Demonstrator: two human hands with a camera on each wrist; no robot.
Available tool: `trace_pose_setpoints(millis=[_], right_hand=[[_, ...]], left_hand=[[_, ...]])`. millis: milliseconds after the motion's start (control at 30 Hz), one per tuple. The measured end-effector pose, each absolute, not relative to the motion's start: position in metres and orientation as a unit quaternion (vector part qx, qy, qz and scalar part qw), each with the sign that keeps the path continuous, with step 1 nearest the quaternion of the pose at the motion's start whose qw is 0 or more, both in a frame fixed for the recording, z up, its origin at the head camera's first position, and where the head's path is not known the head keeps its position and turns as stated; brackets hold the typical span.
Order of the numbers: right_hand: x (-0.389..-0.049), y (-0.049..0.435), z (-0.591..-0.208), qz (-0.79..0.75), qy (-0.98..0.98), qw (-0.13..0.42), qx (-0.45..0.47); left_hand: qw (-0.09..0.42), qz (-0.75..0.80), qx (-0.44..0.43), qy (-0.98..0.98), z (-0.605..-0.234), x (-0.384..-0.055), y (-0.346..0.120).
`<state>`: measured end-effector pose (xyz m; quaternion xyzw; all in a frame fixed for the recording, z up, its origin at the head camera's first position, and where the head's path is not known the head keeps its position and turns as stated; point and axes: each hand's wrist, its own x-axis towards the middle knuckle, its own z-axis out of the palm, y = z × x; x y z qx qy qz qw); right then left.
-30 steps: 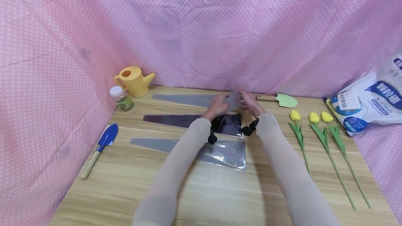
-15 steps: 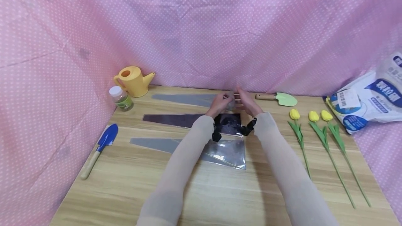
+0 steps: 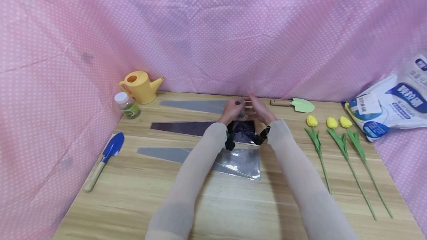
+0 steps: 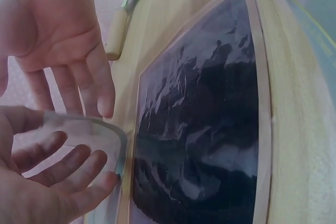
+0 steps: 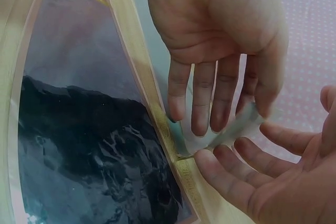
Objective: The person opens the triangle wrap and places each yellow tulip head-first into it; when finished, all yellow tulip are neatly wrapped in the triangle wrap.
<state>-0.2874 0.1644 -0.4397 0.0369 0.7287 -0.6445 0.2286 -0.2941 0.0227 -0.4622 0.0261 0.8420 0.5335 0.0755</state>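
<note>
Three tapered plastic flower sleeves lie in a row, narrow ends to the left. At the wide end of the farthest grey sleeve (image 3: 186,104), my left hand (image 3: 231,111) pinches the film edge, which curls up from the table in the left wrist view. Facing it from the right, my right hand (image 3: 260,109) holds its fingers straight; in the right wrist view its fingertips are right at the film (image 5: 236,132). The dark purple sleeve (image 3: 180,127) lies flat below my wrists. Nearest me is another grey, clear-fronted sleeve (image 3: 240,160), partly hidden by my left forearm.
Far left stand a yellow watering can (image 3: 141,87) and a lidded jar (image 3: 128,106). A blue trowel (image 3: 111,147) lies left; a light green trowel (image 3: 301,105) lies behind right. Three yellow tulips (image 3: 331,123) and a white printed bag (image 3: 397,101) are on the right.
My left hand turned its wrist and closed in on the film's edge. My right hand shifted slightly left, nearer to it. The raised film end looks narrower and more curled.
</note>
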Motion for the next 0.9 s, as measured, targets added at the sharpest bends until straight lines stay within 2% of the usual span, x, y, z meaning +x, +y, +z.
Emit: trace_pose_setpoints(millis=[333,900], right_hand=[[-0.2889,0.1581,-0.4393,-0.656,0.72,0.216,0.066],[-0.293,0.1555,-0.4431,-0.656,0.721,0.195,0.105]], left_hand=[[0.043,0.542,0.007,0.839,-0.4629,-0.2931,0.0201],[0.057,0.596,-0.037,0.8,-0.4674,-0.291,0.0198]])
